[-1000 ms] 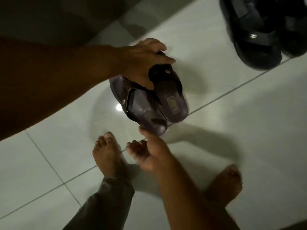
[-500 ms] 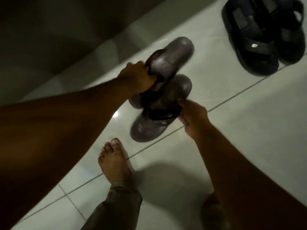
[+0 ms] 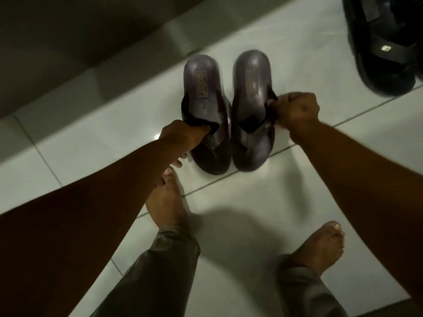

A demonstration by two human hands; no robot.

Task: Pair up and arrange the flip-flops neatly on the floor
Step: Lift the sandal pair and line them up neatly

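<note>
Two purple-brown flip-flops lie side by side on the white tiled floor, heels pointing away from me. My left hand (image 3: 183, 138) grips the dark strap of the left flip-flop (image 3: 202, 88). My right hand (image 3: 297, 110) pinches the strap at the outer edge of the right flip-flop (image 3: 251, 74). Both soles appear to rest flat on the floor, almost touching each other.
A pair of black sandals (image 3: 384, 46) sits at the top right. A dark wall with a pale skirting (image 3: 91, 78) runs along the upper left. My bare left foot (image 3: 167, 200) and bare right foot (image 3: 320, 248) stand just below the flip-flops.
The flip-flops were stacked crosswise in my hands half a second ago. Now they are apart and parallel, set down on the floor, one in each hand.
</note>
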